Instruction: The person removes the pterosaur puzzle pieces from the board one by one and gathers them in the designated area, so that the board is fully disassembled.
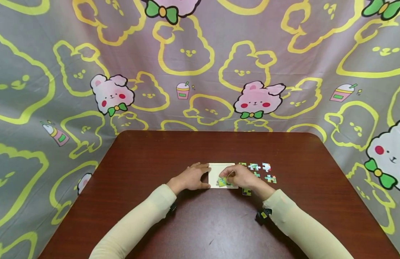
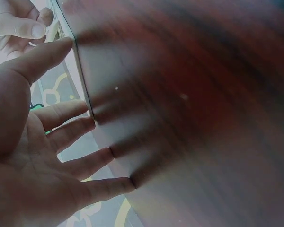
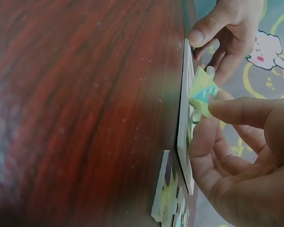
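Note:
A shallow cream puzzle tray (image 1: 214,175) lies on the table. My left hand (image 1: 196,177) spreads its fingers at the tray's left side, thumb at the near corner. In the left wrist view, the other fingertips of that hand touch the tabletop. Over the tray's right part, my right hand (image 1: 241,176) pinches a green and yellow jigsaw piece (image 3: 203,91) between thumb and fingers. The piece stands tilted just above the tray in the right wrist view. More green shows low in the tray beneath it, partly hidden by the fingers.
Several loose jigsaw pieces (image 1: 270,178) lie right of the tray, some partly covered by my right hand and forearm. The brown table (image 1: 161,154) reaches back to a patterned curtain (image 1: 200,82) that hangs around it.

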`<state>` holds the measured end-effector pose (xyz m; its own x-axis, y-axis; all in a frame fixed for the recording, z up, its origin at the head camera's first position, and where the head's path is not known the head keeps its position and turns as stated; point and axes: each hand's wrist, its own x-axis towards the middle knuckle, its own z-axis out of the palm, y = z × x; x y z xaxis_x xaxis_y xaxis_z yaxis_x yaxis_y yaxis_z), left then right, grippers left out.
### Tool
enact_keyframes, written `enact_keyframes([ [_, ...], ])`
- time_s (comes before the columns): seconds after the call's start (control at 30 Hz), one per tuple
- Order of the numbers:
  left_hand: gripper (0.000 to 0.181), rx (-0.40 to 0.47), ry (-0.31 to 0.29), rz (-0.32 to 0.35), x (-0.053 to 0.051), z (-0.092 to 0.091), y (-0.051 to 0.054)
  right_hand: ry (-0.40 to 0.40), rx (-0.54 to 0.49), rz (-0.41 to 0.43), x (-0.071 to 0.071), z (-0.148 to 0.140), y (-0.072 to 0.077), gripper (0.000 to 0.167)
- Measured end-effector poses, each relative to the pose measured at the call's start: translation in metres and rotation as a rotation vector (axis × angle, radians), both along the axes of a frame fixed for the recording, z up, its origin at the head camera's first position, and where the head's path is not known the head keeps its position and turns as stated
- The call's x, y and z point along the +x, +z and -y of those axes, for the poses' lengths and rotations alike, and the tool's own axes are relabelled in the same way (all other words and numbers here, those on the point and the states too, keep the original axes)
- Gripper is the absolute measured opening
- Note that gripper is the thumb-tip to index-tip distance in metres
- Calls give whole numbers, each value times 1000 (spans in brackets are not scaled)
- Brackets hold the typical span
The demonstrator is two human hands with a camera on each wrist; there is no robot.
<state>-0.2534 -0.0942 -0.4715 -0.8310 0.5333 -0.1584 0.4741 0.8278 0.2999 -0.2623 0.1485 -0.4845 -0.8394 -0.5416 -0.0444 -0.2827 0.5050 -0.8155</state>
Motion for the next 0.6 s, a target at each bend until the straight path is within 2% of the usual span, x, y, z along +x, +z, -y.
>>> enact_keyframes([
  [0.33,69,-6,0,-9,-1,0,-2,-9,25,-78,-3,0,0,21],
  [0.6,70,-14,10,-3,0,0,-1,11,7,-62,-7,-2,-2,20],
])
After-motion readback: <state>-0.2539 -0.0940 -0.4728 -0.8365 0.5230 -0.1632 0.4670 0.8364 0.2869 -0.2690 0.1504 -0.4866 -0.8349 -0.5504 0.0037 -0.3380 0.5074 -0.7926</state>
